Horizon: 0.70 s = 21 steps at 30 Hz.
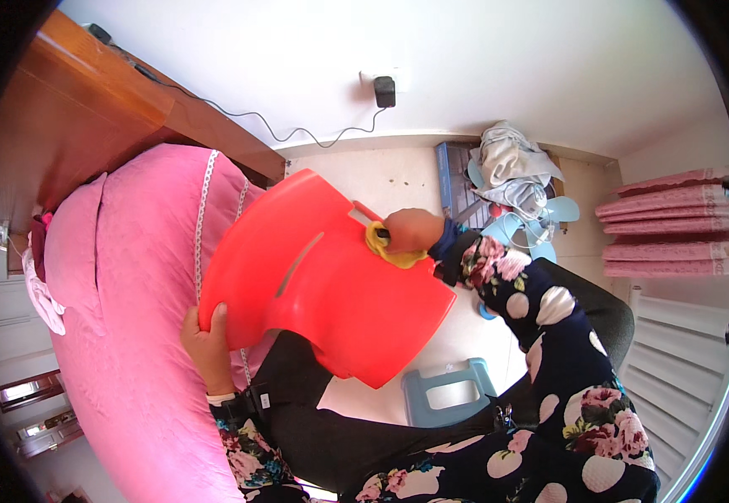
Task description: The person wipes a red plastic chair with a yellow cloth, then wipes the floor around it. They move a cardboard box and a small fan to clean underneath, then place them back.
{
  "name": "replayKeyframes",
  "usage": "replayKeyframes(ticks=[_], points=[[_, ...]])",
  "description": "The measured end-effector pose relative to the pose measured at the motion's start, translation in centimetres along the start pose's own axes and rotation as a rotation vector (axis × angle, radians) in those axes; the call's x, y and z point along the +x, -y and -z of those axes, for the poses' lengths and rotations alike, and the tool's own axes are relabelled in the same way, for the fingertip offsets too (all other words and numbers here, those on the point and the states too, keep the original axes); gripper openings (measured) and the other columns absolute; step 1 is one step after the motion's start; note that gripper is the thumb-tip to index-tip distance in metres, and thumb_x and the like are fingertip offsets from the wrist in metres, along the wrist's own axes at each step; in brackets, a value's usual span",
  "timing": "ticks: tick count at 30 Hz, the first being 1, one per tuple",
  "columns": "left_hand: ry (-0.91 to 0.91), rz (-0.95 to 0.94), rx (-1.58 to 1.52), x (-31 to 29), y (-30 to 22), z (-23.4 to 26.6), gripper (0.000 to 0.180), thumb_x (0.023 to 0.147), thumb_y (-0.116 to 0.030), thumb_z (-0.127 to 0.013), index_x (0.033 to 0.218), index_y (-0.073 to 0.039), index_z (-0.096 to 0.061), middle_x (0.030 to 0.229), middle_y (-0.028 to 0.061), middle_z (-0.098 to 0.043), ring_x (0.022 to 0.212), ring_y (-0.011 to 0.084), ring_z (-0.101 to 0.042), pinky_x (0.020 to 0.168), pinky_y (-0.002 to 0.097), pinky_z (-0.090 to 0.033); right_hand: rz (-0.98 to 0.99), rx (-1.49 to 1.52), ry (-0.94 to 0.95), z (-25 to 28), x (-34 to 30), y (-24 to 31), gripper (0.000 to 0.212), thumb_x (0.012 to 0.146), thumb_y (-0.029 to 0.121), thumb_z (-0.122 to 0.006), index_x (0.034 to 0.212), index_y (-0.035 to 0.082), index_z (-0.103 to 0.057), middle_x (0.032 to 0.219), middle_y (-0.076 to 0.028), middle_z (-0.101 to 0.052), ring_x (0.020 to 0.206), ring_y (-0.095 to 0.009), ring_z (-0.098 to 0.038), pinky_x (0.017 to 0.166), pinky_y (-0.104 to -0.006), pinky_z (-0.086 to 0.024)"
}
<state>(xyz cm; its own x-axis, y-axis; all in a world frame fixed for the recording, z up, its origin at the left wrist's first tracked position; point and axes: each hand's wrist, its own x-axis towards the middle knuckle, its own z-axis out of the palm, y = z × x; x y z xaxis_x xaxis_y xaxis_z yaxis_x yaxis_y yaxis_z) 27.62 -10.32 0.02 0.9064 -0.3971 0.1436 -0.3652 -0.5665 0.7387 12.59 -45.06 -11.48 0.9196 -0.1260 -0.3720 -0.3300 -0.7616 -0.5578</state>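
A large red plastic piece, curved and slotted like a chair shell, is held tilted above my lap. My left hand grips its lower left edge, with the thumb on top and the fingers mostly hidden beneath. My right hand is closed around a crumpled yellow cloth and presses it onto the piece near its upper right edge, just beside a small rectangular opening. The underside of the red piece is out of sight.
A bed with a pink cover stands at left, against a wooden headboard. A black adapter with a cable is on the wall. Light-blue fan blades, grey fabric and a blue-grey stool are on the floor. Right: white radiator.
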Motion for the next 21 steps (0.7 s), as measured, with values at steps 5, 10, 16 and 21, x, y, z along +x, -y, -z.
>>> replayKeyframes(ticks=[5,10,16,21], points=[[0.016,-0.001,0.102,0.0,0.4,0.2,0.025,0.085,-0.019,-0.069,0.080,0.002,-0.057,0.070,0.0079,-0.057,0.067,0.0141,-0.050,0.064,0.0317,-0.043,-0.036,0.135,0.017,2.0,1.6,-1.2,0.041,0.068,0.037,-0.069,0.088,0.001,-0.068,0.080,-0.019,-0.067,0.070,-0.033,-0.064,0.066,-0.0416,-0.049],[-0.012,-0.054,-0.049,0.2,0.8,-0.3,0.024,0.084,-0.019,-0.070,0.081,0.002,-0.059,0.071,0.0086,-0.059,0.065,0.0148,-0.051,0.063,0.0318,-0.044,-0.292,0.294,0.101,0.0,3.1,-0.5,0.049,0.083,0.045,-0.065,0.103,0.000,-0.065,0.095,-0.017,-0.069,0.083,-0.026,-0.065,0.076,-0.0362,-0.049],[-0.021,-0.036,-0.131,0.2,1.6,-0.7,0.027,0.083,-0.021,-0.072,0.078,0.001,-0.057,0.070,0.0095,-0.059,0.063,0.0159,-0.051,0.061,0.0332,-0.043,-0.234,0.112,0.422,2.0,-0.8,0.6,0.046,0.075,0.035,-0.076,0.105,0.002,-0.067,0.088,-0.006,-0.069,0.075,-0.018,-0.062,0.072,-0.0315,-0.050],[-0.043,-0.067,-0.119,0.3,2.4,-1.0,0.029,0.081,-0.022,-0.074,0.075,0.001,-0.058,0.067,0.0130,-0.057,0.059,0.0191,-0.052,0.058,0.0340,-0.042,-0.061,0.260,0.028,0.4,-1.0,1.8,0.042,0.075,0.034,-0.071,0.101,0.001,-0.066,0.090,-0.015,-0.069,0.079,-0.025,-0.065,0.074,-0.0369,-0.050]])
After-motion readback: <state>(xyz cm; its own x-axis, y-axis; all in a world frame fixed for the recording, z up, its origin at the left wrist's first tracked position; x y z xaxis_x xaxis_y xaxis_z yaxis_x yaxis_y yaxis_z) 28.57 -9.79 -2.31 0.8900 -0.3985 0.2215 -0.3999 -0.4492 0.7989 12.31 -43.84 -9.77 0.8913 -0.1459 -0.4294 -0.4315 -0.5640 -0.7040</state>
